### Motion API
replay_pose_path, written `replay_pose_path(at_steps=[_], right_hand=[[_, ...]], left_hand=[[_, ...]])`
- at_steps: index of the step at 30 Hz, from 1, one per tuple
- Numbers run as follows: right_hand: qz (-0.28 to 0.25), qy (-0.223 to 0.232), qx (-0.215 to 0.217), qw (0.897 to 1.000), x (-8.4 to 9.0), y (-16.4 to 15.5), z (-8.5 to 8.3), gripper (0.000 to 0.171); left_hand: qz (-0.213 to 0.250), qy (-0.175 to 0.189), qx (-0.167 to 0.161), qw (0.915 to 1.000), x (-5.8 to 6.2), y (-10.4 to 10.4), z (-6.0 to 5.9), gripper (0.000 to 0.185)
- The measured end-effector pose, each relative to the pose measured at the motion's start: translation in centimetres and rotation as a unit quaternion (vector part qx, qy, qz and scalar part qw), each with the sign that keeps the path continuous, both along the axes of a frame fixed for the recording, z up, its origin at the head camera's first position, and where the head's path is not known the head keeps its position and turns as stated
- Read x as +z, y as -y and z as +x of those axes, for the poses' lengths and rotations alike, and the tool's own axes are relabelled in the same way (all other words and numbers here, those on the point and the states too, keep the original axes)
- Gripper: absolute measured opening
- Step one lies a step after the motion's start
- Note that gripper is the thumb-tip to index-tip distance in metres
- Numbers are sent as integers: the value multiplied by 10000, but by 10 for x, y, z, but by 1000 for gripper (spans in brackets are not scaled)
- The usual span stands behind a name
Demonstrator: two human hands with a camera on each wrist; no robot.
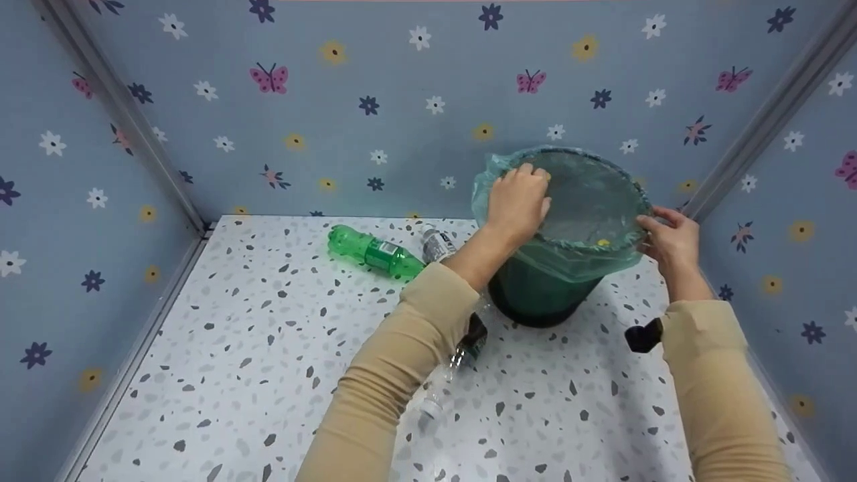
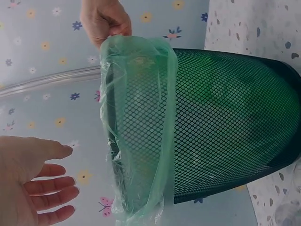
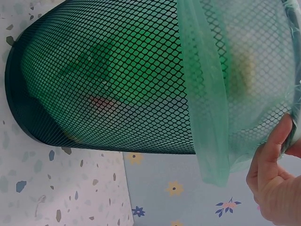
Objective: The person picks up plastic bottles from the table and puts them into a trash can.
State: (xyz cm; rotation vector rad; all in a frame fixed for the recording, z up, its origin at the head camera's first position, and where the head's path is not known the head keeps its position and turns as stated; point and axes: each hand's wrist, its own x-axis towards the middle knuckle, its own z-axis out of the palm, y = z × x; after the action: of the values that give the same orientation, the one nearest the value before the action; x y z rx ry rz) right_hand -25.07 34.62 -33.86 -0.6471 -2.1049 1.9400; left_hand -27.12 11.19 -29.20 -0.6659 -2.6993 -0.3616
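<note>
A dark green mesh bin (image 1: 542, 301) stands on the speckled tabletop (image 1: 268, 375) at the back right. A thin green plastic bag (image 1: 569, 261) lines it and folds over the rim. My left hand (image 1: 519, 201) hovers at the bin's left rim; in the left wrist view its fingers (image 2: 47, 186) are straight and a little apart from the bag (image 2: 136, 141). My right hand (image 1: 669, 234) pinches the bag's edge at the right rim. In the right wrist view its thumb (image 3: 275, 141) presses on the bag (image 3: 211, 94) over the mesh (image 3: 117, 89). The right hand (image 2: 106, 21) also shows in the left wrist view.
A green plastic bottle (image 1: 375, 253) lies left of the bin, with a clear bottle (image 1: 436, 244) beside it. Another clear bottle (image 1: 448, 375) lies under my left forearm. Flowered walls close in the back and both sides. A small yellow thing (image 1: 602, 242) lies inside the bin.
</note>
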Motion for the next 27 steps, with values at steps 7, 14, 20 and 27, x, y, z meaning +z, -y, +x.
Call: replay_pose_path(at_steps=[7,14,20,27], right_hand=[[-42,-30,21,10000,2,0,1,54],[-108,-21,4,9999,1,0,0,54],[-147,-44,4,9999,-1,-1,-1,54],[-29,-1,-30,10000,-2,0,0,55]], left_hand=[[657,326,29,9973,-5,20,11,36],[1142,505,62,9922,-25,43,24,36],[1306,783,278,9879,-56,62,31,37],[1463,852,605,9837,-102,80,39,39]])
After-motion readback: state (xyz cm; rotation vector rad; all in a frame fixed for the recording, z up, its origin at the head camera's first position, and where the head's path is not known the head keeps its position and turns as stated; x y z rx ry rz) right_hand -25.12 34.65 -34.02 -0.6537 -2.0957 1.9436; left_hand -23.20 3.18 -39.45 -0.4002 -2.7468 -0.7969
